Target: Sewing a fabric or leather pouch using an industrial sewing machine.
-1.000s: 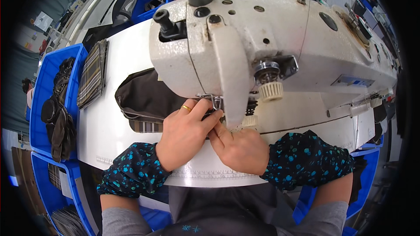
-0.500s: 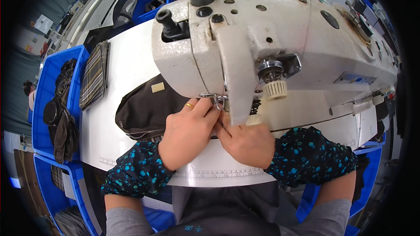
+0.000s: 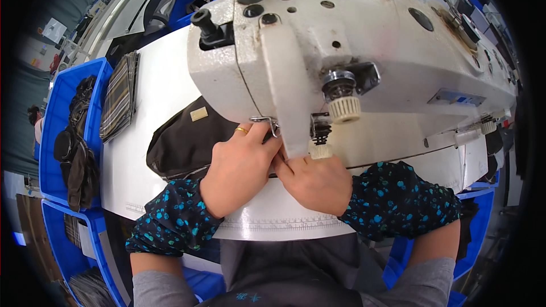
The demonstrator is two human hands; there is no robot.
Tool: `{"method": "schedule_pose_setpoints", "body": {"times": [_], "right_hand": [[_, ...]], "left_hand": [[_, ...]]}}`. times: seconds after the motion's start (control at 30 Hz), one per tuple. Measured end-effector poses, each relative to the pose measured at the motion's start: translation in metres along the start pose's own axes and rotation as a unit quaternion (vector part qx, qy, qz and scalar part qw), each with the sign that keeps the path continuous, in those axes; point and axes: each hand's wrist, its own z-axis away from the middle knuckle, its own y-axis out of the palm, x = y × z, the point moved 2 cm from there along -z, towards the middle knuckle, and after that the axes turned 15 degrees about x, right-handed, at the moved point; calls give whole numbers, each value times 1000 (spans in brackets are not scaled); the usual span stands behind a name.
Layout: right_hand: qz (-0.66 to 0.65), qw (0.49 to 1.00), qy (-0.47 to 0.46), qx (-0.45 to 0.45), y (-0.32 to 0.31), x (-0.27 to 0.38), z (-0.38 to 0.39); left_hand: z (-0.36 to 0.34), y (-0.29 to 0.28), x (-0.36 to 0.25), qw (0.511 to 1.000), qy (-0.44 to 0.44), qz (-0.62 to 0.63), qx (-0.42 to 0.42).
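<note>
A dark brown zippered fabric pouch (image 3: 179, 142) with a small beige label lies on the white sewing table, partly under the head of a sewing machine (image 3: 387, 51). My left hand (image 3: 236, 165), with a ring on one finger, presses and grips the pouch's near right part beside the needle area. My right hand (image 3: 318, 185) is closed with thumb and fingers drawn together at the pouch's right edge, meeting the left fingertips. The machine's white lever cover (image 3: 287, 91) hides the needle and some fingertips.
Left of the table (image 3: 153, 74) stands a blue bin (image 3: 51, 165) of dark pieces, with a plaid fabric stack (image 3: 120, 99) beside it. A lower blue bin (image 3: 54, 224) stands nearer me. A tension knob (image 3: 344, 110) juts out above my right hand.
The whole view has shifted slightly, so the machine and table sit a little further left. Both hands stay at the pouch near the needle, with little visible change in their grip.
</note>
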Motion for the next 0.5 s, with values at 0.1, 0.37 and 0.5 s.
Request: {"method": "schedule_pose_setpoints", "body": {"times": [0.1, 0.37, 0.5], "right_hand": [[29, 999, 14, -25, 1, -3, 0], [31, 999, 37, -4, -2, -6, 1], [13, 998, 22, -54, -6, -1, 4]], "left_hand": [[-4, -8, 0, 999, -6, 4, 50], [-7, -23, 12, 993, 56, 75, 74], [-4, -29, 17, 989, 82, 83, 86]]}}
